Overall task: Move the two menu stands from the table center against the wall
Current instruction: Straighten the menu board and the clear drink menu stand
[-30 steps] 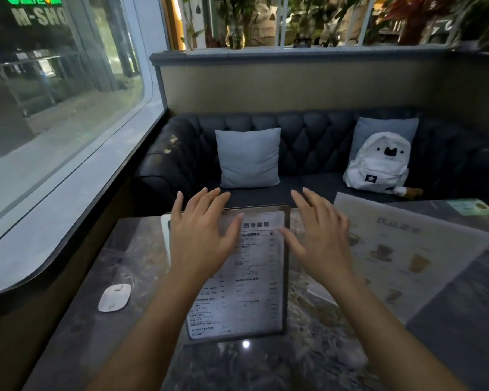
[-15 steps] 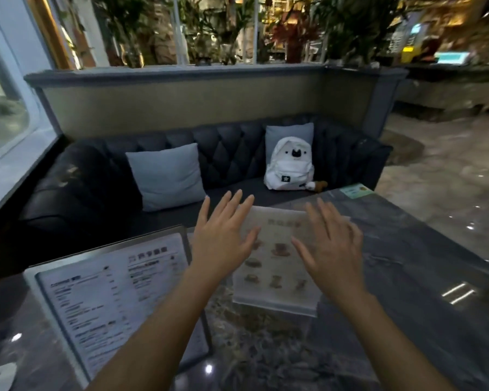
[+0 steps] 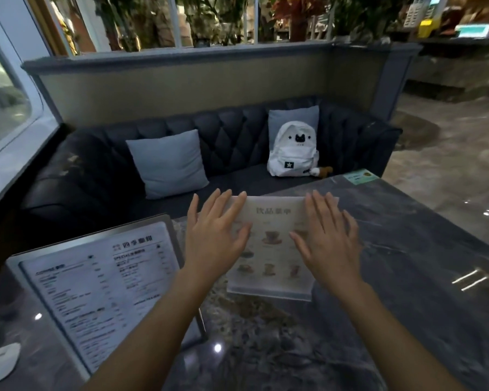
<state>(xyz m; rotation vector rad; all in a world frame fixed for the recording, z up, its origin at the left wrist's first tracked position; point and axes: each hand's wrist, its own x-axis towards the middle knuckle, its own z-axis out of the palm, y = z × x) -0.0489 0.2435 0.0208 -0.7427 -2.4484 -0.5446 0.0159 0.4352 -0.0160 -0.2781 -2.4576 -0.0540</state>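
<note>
While both hands, left hand and right hand, hover spread and empty, grip drinks stand by its side edges; looks light, stiff, slick.

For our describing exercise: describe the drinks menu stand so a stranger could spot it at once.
On the dark marble table, before the sofa, look between the open left hand and right hand. The drinks menu is pale with cup pictures; the text menu is dark-framed with print only.
</note>
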